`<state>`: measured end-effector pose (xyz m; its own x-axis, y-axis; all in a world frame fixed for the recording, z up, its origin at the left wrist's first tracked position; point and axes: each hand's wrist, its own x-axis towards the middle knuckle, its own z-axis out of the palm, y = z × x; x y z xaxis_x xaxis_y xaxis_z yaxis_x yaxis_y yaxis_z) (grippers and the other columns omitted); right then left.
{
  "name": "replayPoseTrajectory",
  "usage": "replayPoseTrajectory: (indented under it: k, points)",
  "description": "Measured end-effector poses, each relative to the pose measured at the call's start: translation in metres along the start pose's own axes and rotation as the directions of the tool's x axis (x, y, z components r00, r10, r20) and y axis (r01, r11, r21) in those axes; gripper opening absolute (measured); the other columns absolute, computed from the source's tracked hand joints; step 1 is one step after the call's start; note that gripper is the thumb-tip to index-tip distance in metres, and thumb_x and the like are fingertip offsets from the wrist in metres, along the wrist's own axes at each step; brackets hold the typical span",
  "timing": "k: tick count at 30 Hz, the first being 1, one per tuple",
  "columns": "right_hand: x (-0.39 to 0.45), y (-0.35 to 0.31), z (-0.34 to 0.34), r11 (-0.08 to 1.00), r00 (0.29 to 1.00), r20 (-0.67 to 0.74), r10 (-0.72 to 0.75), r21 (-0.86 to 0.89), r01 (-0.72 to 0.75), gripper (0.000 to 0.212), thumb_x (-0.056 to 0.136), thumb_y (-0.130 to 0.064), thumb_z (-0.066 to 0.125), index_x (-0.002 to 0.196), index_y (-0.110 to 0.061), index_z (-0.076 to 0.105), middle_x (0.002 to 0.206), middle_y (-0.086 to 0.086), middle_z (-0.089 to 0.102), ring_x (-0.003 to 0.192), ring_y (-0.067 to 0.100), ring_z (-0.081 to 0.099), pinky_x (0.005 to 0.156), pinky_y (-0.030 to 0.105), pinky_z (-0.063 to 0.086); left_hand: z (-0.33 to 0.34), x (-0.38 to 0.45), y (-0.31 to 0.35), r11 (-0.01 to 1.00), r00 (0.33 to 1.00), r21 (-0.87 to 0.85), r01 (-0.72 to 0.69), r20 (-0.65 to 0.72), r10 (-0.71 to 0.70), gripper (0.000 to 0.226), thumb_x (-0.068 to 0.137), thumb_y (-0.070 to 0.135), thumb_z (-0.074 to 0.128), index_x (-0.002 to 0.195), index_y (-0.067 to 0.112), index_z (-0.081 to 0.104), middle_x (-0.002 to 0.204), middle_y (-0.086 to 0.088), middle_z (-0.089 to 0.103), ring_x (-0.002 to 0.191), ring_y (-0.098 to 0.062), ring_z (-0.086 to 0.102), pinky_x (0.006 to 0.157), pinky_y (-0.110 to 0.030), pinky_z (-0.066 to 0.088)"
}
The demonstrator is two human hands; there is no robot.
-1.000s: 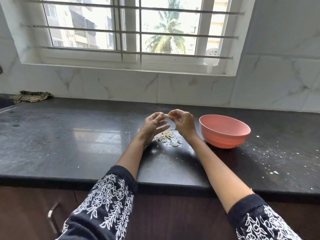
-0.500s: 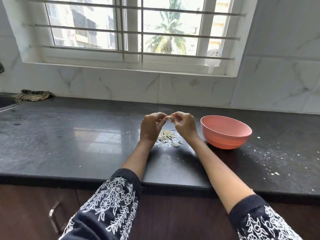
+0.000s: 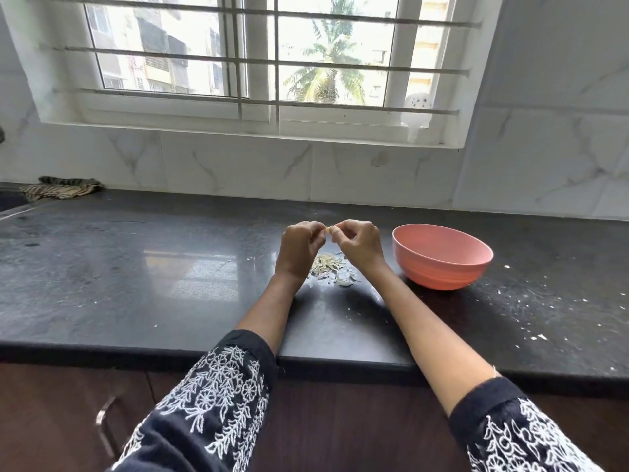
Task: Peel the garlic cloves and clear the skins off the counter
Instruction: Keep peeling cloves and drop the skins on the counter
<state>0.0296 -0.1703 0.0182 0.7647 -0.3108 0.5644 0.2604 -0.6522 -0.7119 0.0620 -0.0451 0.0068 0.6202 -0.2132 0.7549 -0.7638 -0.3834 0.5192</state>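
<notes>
Garlic clove point(image 3: 328, 229) is up in the air over the black counter point(image 3: 136, 267), pinched between both hands, and only a pale sliver of it shows. Going left to right: a striped cloth point(image 3: 61, 189) sits way off in the far left corner. The left hand point(image 3: 300, 248) has its fingers curled in tight, tips pinching the clove's left end. The right hand point(image 3: 357, 245) is curled the same way, thumb and fingertips nipping the other end, so the knuckles nearly meet. Right below them lies a little heap of skins point(image 3: 332, 267) on the counter. Just right of that stands a pink bowl point(image 3: 442, 260); can't see what's inside.
</notes>
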Motion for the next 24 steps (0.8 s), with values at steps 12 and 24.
replayPoseTrajectory:
  k: [12, 24]
  points:
    - [-0.0007, 0.0026, 0.0009, 0.995, 0.999, -0.011, 0.049, 0.083, -0.048, 0.017, 0.083, -0.021, 0.064, 0.075, -0.010, 0.072, 0.063, 0.004, 0.066, 0.050, 0.006, 0.052, 0.058, 0.044, 0.052, -0.0007, 0.0002, -0.0001, 0.996, 0.998, 0.058, 0.063, -0.010, -0.063, 0.010, 0.083, 0.002, 0.056, 0.082, 0.000, 0.066, 0.075, -0.015, 0.064, 0.071, -0.027, 0.057, 0.066, -0.032, 0.039]
    - [0.0008, 0.0034, 0.0006, 0.999, 0.999, -0.015, 0.029, 0.033, -0.028, 0.016, 0.083, -0.025, 0.065, 0.070, -0.017, 0.070, 0.056, -0.011, 0.059, 0.044, 0.000, 0.050, 0.054, 0.030, 0.045, -0.0016, -0.0010, 0.0011, 0.997, 0.999, 0.082, -0.002, 0.038, -0.002, 0.018, 0.091, 0.014, 0.058, 0.089, 0.002, 0.070, 0.078, -0.013, 0.069, 0.072, -0.028, 0.062, 0.066, -0.032, 0.044]
